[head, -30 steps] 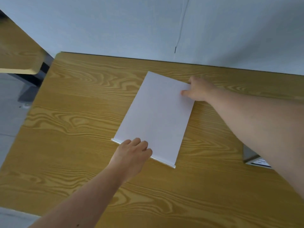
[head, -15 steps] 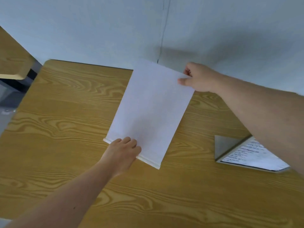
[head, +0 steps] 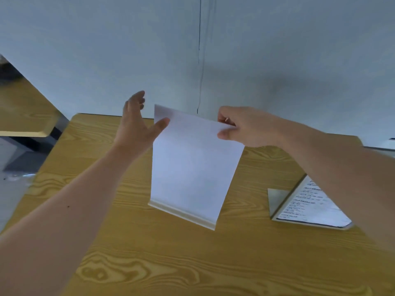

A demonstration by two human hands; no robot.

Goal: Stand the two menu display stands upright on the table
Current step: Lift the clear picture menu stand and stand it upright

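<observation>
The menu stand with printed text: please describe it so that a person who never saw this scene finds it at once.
Start at the wooden table and go to its right side, under the right forearm. There lies the flat menu stand with printed text, lines of dark print facing up. The blank white menu stand at the middle is raised on its base, pinched by the right hand.

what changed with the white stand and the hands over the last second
The white stand was tipped up from flat to nearly upright on its base. The right hand kept pinching its top corner; the left hand left the base for the top edge. The second stand stayed lying down.
</observation>
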